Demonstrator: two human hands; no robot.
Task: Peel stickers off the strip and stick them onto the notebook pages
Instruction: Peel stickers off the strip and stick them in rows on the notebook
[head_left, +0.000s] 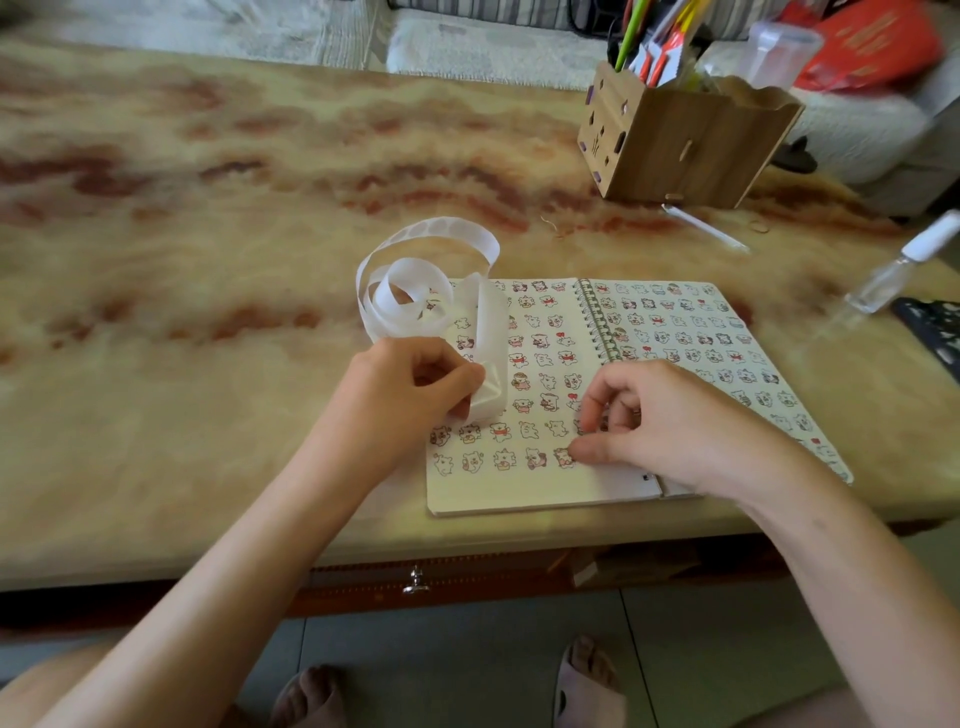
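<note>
- Left hand (410, 384): grip pinches strip (491, 332) end over notebook (519, 493), left page.
- Right hand (675, 421): thumb on near-row sticker (562, 457); fingers curled, cannot tell if holding anything.
- Advice: rub it flat, keeping row spacing.

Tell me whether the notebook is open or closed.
Open. The notebook lies flat on the table, both sticker-covered pages showing either side of the spiral binding.
</note>
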